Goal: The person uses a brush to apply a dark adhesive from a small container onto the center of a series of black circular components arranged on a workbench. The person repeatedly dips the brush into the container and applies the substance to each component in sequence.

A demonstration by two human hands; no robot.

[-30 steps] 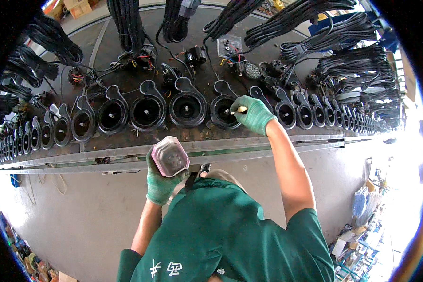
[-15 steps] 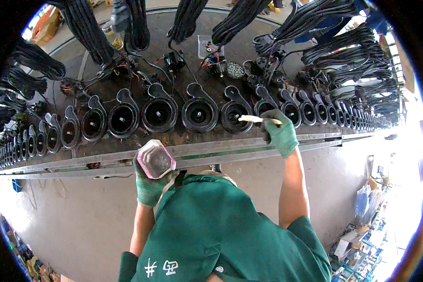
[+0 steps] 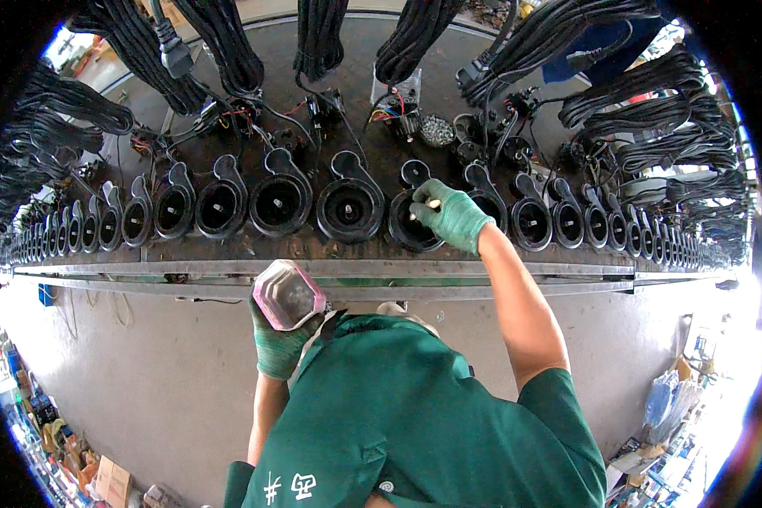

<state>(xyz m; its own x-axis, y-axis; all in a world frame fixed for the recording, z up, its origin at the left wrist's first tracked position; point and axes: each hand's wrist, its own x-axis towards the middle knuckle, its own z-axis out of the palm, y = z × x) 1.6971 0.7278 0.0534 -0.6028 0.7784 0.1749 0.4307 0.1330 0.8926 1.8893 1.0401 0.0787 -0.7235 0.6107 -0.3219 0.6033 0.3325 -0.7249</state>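
Observation:
My right hand, in a green knit glove, is closed around a slim cream-white stick. Its fingers reach over a round black housing, and the stick's lower end points into the hollow. The glove hides part of that housing and most of the stick. In front of the bench, my gloved left hand grips a clear eight-sided plastic cup with a pinkish rim. The cup is tilted with its mouth turned up; what it contains I cannot make out. Left of the worked housing sits another black housing, with a metal pin at its centre.
A long row of similar housings lines the dark bench. Behind them lie bundled black cables, wired parts and a dish of small metal pieces. A metal rail runs along the bench's front.
My right hand has moved left and farther over the housing, and the stick, formerly lying nearly level, now mostly disappears under the glove. The left hand still holds the cup.

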